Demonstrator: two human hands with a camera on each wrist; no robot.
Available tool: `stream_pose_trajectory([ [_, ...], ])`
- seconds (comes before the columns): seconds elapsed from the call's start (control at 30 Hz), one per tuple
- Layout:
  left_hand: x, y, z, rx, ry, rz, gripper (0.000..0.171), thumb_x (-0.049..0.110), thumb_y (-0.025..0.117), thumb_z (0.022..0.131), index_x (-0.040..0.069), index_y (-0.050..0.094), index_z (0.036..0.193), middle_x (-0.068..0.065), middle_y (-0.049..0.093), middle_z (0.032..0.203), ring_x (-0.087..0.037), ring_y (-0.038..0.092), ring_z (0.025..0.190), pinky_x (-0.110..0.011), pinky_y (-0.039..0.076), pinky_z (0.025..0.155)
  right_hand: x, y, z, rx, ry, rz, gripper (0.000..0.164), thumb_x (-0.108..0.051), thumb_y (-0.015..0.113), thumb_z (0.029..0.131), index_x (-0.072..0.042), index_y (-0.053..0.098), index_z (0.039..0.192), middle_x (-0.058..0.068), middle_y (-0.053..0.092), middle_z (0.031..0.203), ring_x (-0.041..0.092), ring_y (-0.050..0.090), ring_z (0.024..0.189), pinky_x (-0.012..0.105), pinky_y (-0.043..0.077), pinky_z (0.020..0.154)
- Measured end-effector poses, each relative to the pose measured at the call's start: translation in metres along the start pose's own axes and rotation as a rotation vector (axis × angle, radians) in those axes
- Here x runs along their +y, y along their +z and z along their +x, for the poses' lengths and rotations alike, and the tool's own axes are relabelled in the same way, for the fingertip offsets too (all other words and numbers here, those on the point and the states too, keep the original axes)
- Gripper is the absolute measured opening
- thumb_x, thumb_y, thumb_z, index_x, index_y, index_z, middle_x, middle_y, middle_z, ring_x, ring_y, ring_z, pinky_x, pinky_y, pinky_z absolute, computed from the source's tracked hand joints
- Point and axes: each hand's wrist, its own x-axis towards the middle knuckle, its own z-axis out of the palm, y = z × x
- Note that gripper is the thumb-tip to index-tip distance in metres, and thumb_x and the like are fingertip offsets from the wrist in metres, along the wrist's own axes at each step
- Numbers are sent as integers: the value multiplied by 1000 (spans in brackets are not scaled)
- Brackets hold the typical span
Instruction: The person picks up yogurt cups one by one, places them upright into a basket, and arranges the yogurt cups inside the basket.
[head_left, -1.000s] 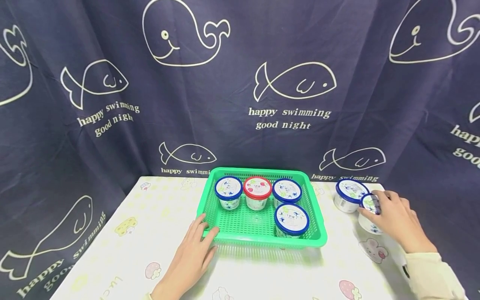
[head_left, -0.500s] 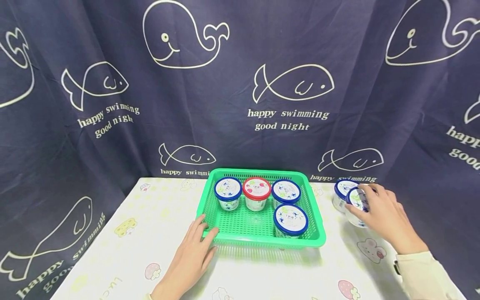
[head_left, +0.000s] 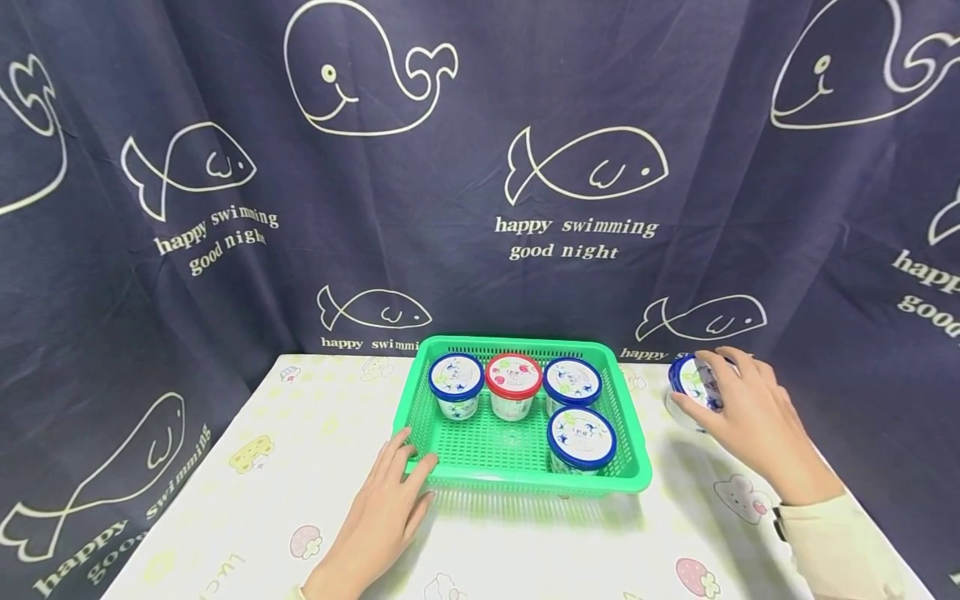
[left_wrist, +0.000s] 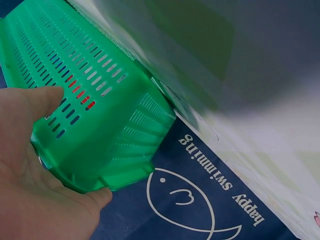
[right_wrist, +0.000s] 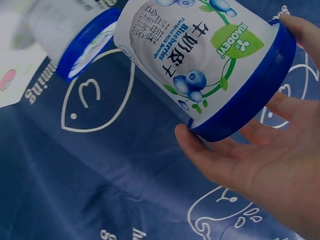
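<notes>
My right hand point(head_left: 757, 417) holds a blueberry milk tub point(right_wrist: 215, 60) by its blue lid, fingers and thumb around the lid's rim. In the head view the tub is off the table, at the right of the basket, and largely covers another blue-lidded tub behind it. That second tub point(right_wrist: 75, 35) appears blurred at the upper left of the right wrist view. At the near left corner of a green plastic basket point(head_left: 517, 482), my left hand point(head_left: 378, 508) grips the rim. Its thumb point(left_wrist: 47, 100) lies against the outer wall.
Inside the basket stand a blue-lidded tub point(head_left: 456, 379) at back left, a red-lidded tub point(head_left: 514, 379) beside it, and two blue-lidded tubs point(head_left: 582, 437) on the right. A printed cloth point(head_left: 247, 517) covers the table; a dark blue curtain point(head_left: 450, 250) hangs behind.
My right hand has lifted the near tub and moved it left and away from me, so it overlaps the tub behind. The left hand and basket have stayed in place.
</notes>
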Motion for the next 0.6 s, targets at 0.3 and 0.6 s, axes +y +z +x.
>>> stream_pose_trajectory([
  [0.3,0,0,0,-9,-7,3,45,26,71,91,15,59,133,-15,54,130,-35,28,147,-51,32,117,-26,-7,7,38,-18,19,66,-41,79,81,-5,57,132,27,48,135,56,43,115,74,38,81],
  [0.6,1,-1,0,-42,-27,-1,46,27,69,92,16,58,136,-14,53,132,-34,25,148,-50,31,117,-49,-9,12,107,-94,43,62,-35,82,77,-5,59,126,25,52,129,51,47,111,67,41,83],
])
